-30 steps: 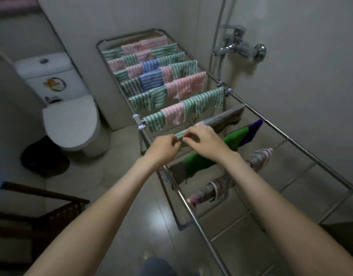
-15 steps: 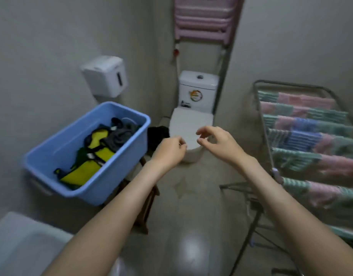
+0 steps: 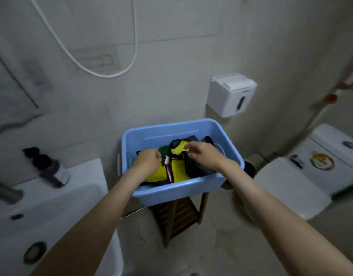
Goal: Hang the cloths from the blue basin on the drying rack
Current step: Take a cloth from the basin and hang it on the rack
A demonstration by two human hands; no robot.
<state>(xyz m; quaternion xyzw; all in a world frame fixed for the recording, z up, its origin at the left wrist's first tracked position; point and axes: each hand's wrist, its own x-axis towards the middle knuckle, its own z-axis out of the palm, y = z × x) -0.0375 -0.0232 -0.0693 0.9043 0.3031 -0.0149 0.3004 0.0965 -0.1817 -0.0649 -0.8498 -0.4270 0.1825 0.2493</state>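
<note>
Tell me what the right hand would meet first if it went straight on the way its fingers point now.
Probably the yellow cloth in the blue basin, just beyond the fingers of the right hand; depth is unclear.

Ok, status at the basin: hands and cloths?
Left hand curled over the yellow cloth, grip unclear. Right hand open above the dark cloth. Cloths in blue basin, none lifted. Nothing in the way.

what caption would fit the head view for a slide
Left hand and right hand reach into the blue basin of yellow and dark cloths on a wooden stool, between sink and toilet.
</note>
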